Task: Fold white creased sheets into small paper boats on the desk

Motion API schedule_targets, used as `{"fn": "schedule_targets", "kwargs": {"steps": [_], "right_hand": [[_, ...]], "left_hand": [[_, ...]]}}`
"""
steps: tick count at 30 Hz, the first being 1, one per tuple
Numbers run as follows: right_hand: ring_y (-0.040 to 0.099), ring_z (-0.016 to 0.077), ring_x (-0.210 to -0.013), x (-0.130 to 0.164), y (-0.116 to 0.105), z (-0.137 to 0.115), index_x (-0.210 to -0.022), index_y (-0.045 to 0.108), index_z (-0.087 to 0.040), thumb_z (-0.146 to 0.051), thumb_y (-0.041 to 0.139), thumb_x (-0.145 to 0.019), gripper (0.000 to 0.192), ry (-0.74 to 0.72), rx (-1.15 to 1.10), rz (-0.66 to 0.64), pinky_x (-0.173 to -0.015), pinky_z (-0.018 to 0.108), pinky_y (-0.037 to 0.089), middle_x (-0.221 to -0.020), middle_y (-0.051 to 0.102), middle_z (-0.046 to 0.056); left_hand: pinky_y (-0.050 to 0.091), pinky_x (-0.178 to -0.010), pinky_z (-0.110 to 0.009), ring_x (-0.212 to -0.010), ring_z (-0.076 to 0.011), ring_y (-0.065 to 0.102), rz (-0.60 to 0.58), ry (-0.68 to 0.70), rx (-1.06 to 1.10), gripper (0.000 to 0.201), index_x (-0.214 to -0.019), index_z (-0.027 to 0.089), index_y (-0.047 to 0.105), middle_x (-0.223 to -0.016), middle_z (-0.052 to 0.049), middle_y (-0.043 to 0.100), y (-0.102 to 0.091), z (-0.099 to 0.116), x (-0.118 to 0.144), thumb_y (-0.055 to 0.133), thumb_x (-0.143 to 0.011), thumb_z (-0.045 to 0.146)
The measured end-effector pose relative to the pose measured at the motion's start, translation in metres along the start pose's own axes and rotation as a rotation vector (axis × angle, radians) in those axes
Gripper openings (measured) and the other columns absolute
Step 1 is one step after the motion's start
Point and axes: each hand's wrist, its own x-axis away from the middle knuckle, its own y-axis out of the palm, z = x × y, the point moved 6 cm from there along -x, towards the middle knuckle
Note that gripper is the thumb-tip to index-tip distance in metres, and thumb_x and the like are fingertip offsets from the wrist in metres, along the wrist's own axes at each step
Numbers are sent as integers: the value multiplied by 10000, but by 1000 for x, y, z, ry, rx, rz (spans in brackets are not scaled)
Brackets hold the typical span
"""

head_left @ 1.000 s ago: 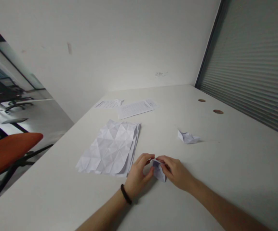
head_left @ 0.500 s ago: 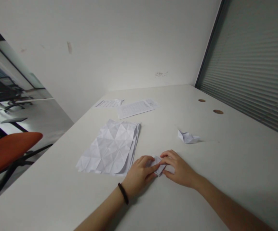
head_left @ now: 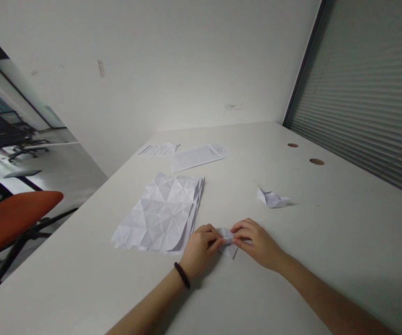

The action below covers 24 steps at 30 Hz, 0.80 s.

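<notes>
A small piece of folded white paper (head_left: 229, 251) lies on the white table between my hands, its sides partly covered by my fingers. My left hand (head_left: 203, 246), with a dark band at the wrist, pinches the paper's left side. From the right, my right hand (head_left: 254, 242) pinches its other side, thumb and fingertips close together. Both thumbs nearly meet over the middle of the paper. Beyond my right hand rests a folded paper boat (head_left: 273, 199), touched by neither hand.
Left of my hands lies a stack of creased white sheets (head_left: 162, 209). Printed pages (head_left: 197, 158) are farther back, near the wall. Two round holes (head_left: 317, 162) show in the table's right side, beside a window blind (head_left: 368, 102). An orange chair (head_left: 19, 209) stands off the left edge.
My fingers have shifted on the folded paper: the left fingers have drawn back from across it, and both thumbs now meet near its middle. More of its near corner shows.
</notes>
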Motion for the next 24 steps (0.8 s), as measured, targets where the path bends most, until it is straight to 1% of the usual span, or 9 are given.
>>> {"fn": "schedule_targets", "kwargs": {"steps": [2,4,5,6,8,9,14,18,24], "right_hand": [[556,161,-815,-2,3,1,-669,639,-189,-205,560,-803,156,46,-21,22,-767,316,444,-817,640,36],[566,154,-770,-3,5,5,-733,638,-184,-185,564,-788,92,118,-49,60,-735,304,455,-799,640,34],[568,152,-754,-3,7,7,-803,639,-183,-175,571,-776,74,153,-60,76,-720,298,460,-804,639,35],[570,150,-744,-3,8,10,-875,635,-183,-165,576,-766,126,181,-67,83,-706,292,464,-816,638,36],[570,150,-734,-4,11,14,-971,626,-184,-157,588,-752,224,216,-65,67,-690,281,466,-848,639,43],[570,153,-737,-5,13,15,-978,634,-183,-168,597,-750,231,220,-54,43,-690,279,464,-857,638,47],[564,175,-782,-7,15,13,-984,654,-187,-263,641,-735,260,190,27,-49,-718,294,446,-843,612,52],[551,169,-778,-5,12,10,-912,641,-175,-207,657,-691,224,211,22,-46,-721,295,437,-846,601,43],[533,180,-795,-4,11,5,-835,614,-177,-175,647,-636,202,211,67,-27,-734,303,423,-827,584,35]], "left_hand": [[450,-627,-238,-666,-136,570,22,-35,-1,216,-665,175,682,-714,-30,604,1,-2,-2,551,-818,254],[451,-648,-241,-698,-138,581,41,-52,9,173,-700,182,695,-779,-36,614,2,-4,-3,562,-804,222],[455,-665,-244,-725,-141,587,51,-57,19,138,-755,192,703,-826,-38,617,2,-5,-3,570,-793,202],[458,-677,-247,-744,-144,591,60,-64,31,134,-824,202,703,-862,-39,618,2,-6,-3,578,-782,181],[466,-676,-251,-746,-148,595,60,-87,57,217,-946,212,681,-884,-40,624,2,-8,-3,587,-761,148],[469,-672,-254,-743,-151,595,52,-99,69,245,-972,209,672,-880,-42,628,3,-9,-3,589,-753,137],[477,-687,-263,-761,-155,592,-15,-111,137,227,-933,194,677,-889,-49,634,5,-7,-1,574,-745,119],[480,-731,-265,-803,-155,592,-36,-83,217,234,-924,185,668,-921,-48,639,4,-4,1,572,-729,98],[463,-813,-277,-867,-156,599,-26,-41,289,234,-877,184,673,-914,-43,668,5,1,0,486,-776,88]]}}
